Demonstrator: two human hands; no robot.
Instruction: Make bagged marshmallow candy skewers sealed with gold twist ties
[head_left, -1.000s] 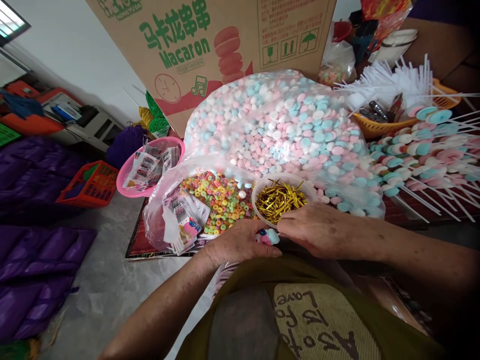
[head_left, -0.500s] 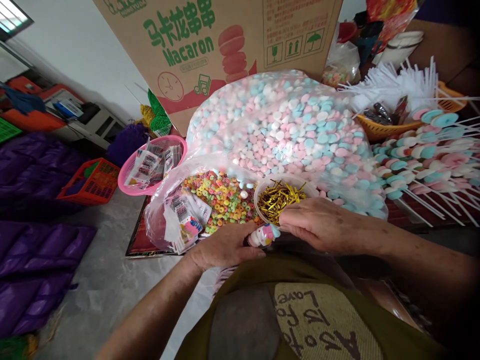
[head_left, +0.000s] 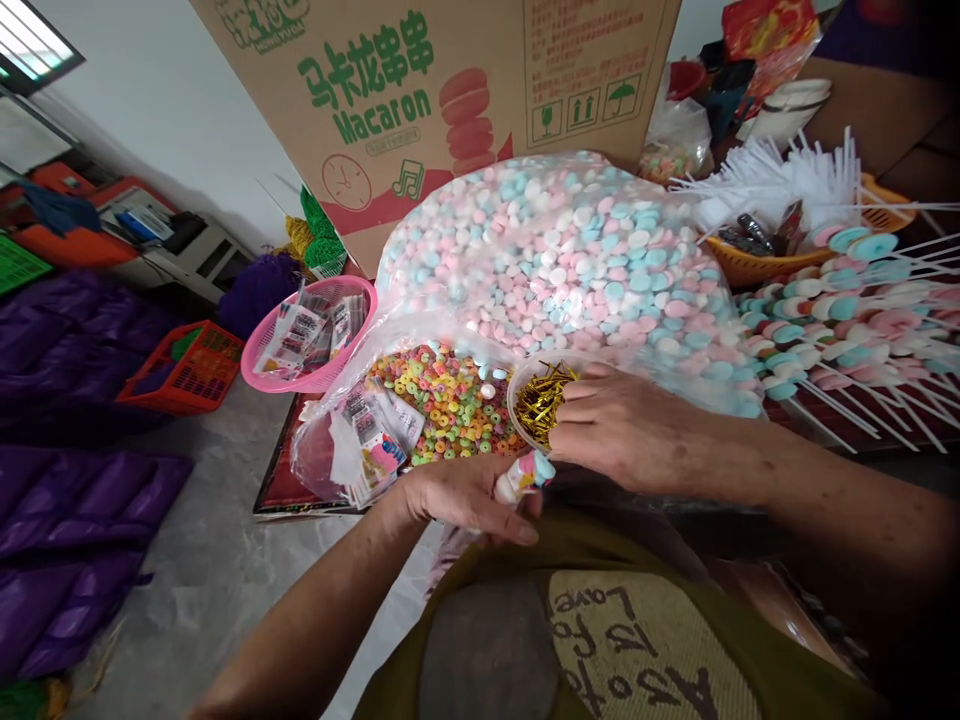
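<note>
Packet (head_left: 523,476): one, in left grip (head_left: 466,497)

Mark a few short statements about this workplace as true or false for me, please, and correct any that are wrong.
1. The left hand holds a small wrapped bundle. True.
2. The pink basket holds printed packets. True.
3. The right hand is at the pink basket. False: it is at the round tub of gold strips.
4. The ring-shaped pieces are all one colour. False: they are mixed, with yellow, orange and green among them.
5. The cardboard box bears the word "Macaron". True.
6. The big clear bag of pastel discs stands behind the cardboard box. False: it lies in front of it.
</note>
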